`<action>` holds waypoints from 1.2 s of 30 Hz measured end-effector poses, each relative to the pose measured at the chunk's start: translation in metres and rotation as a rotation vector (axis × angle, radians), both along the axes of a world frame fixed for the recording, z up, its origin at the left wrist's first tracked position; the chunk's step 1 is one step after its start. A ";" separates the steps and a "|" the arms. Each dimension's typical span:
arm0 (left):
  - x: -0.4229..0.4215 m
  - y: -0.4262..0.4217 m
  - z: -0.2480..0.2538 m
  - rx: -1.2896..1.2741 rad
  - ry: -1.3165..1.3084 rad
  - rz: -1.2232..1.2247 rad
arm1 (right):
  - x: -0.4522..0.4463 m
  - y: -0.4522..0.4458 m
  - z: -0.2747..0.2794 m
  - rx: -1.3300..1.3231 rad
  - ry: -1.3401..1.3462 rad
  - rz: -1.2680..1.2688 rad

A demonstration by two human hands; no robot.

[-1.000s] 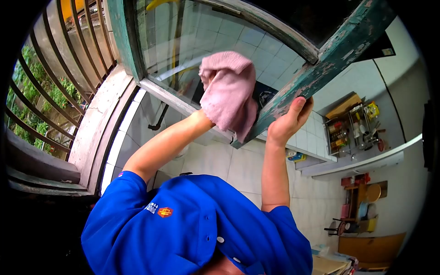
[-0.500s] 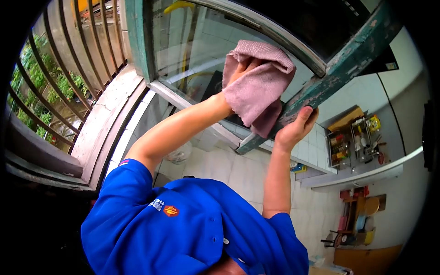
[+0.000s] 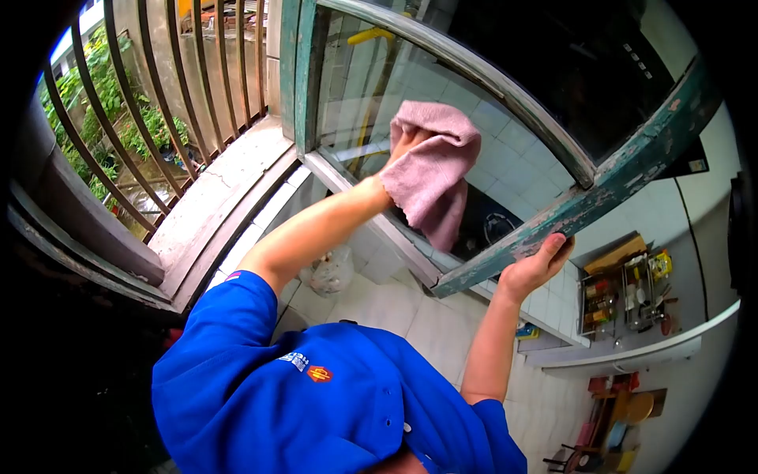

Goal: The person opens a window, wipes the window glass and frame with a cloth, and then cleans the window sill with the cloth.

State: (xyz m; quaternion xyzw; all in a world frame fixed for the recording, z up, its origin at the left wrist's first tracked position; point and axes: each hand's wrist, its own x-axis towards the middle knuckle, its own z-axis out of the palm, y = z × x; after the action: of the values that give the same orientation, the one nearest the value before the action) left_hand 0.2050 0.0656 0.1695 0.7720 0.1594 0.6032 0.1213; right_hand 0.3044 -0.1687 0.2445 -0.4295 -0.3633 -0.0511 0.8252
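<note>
A crumpled pink cloth (image 3: pixel 442 170) is in my left hand (image 3: pixel 404 150), pressed to the glass pane (image 3: pixel 509 154) of an open window. The cloth covers most of the fingers and hangs down over the lower part of the pane. My right hand (image 3: pixel 537 271) grips the outer edge of the green window frame (image 3: pixel 580 207), with its thumb on the near side. Paint on this frame is chipped and peeling. A grey, worn strip (image 3: pixel 371 213) borders the pane along its lower edge.
Metal bars (image 3: pixel 146 103) and a pale sill (image 3: pixel 225 186) stand at the left, with plants outside. A plastic bag (image 3: pixel 330 272) lies on the tiled floor (image 3: pixel 379 304). At the right are a rack of kitchen items (image 3: pixel 628 292) and, lower down, a wooden stool (image 3: pixel 639 407).
My left hand and the cloth have moved across the pane, first up, then back away from the green edge. My right hand stays on the frame. The whole view has shifted.
</note>
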 end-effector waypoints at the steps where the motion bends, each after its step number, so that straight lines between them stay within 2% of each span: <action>1: -0.045 -0.011 0.032 0.301 0.189 0.177 | 0.000 0.000 0.000 -0.001 -0.002 0.005; 2: -0.057 -0.017 0.051 0.158 0.032 0.098 | -0.001 0.000 0.000 -0.009 0.010 -0.004; 5: -0.090 -0.004 0.089 -0.210 -0.011 0.284 | 0.001 0.000 0.000 -0.013 0.008 -0.003; 6: -0.096 -0.001 0.087 -0.362 -0.331 0.049 | 0.000 -0.001 0.001 -0.020 0.020 -0.011; 7: -0.106 0.000 0.085 -0.189 -0.102 0.175 | -0.001 -0.001 0.001 -0.024 0.031 -0.017; 8: -0.102 -0.006 0.081 -0.202 -0.058 0.310 | -0.001 -0.001 0.000 -0.015 0.026 -0.017; 11: -0.100 0.025 0.058 0.278 -0.074 0.415 | -0.001 -0.002 -0.001 -0.015 0.017 -0.034; 12: -0.094 0.069 0.036 0.095 -0.162 0.194 | -0.003 -0.001 0.000 -0.010 0.015 -0.031; 15: -0.118 0.109 0.047 0.245 0.185 0.546 | -0.007 -0.003 0.002 -0.033 0.027 -0.044; 17: -0.126 0.090 0.067 0.106 0.243 0.646 | -0.005 -0.002 0.001 -0.021 0.008 -0.044; 18: -0.126 0.072 0.084 -0.144 0.494 0.619 | -0.003 -0.003 0.000 -0.047 0.008 -0.035; 19: -0.122 0.073 0.080 -0.142 0.493 0.622 | -0.004 -0.003 0.000 -0.044 0.008 -0.033; 21: -0.113 0.075 0.070 0.184 -0.092 0.383 | -0.005 -0.003 0.001 -0.043 0.004 -0.052; 22: -0.110 0.074 0.068 0.062 -0.306 0.198 | -0.008 -0.002 0.003 -0.051 -0.010 -0.078; 23: -0.130 0.089 0.075 0.174 0.162 0.369 | -0.008 -0.002 0.004 -0.053 -0.015 -0.077; 25: -0.130 0.080 0.092 -0.213 0.219 0.472 | -0.009 -0.002 0.005 -0.073 -0.044 -0.102; 26: -0.117 0.094 0.074 -0.159 0.085 0.548 | -0.009 -0.001 0.005 -0.069 -0.045 -0.099; 27: -0.115 0.096 0.075 -0.153 0.083 0.551 | -0.009 0.000 0.004 -0.062 -0.035 -0.087; 29: -0.116 0.079 0.085 0.140 -0.079 0.349 | -0.008 0.000 0.003 -0.047 -0.028 -0.077; 30: -0.125 0.077 0.088 0.185 -0.045 0.342 | -0.006 0.000 0.003 -0.050 -0.015 -0.085; 31: -0.133 0.069 0.096 0.067 -0.065 0.326 | -0.006 -0.001 0.001 -0.055 0.001 -0.092; 33: -0.132 0.055 0.110 -0.410 -0.049 0.305 | -0.009 -0.002 0.003 -0.060 0.001 -0.093; 34: -0.131 0.040 0.124 -0.409 -0.049 0.309 | -0.011 -0.002 0.004 -0.062 -0.002 -0.103; 35: -0.129 0.022 0.141 -0.272 0.116 0.497 | -0.012 -0.001 0.004 -0.062 -0.005 -0.112; 36: -0.126 0.033 0.125 -0.230 0.017 0.337 | -0.011 -0.001 0.004 -0.062 -0.014 -0.107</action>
State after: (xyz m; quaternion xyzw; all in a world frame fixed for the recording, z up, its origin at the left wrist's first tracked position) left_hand 0.0787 0.0989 0.2943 0.7208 0.3550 0.5861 0.1046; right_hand 0.2933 -0.1701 0.2489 -0.4733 -0.3470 -0.0867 0.8050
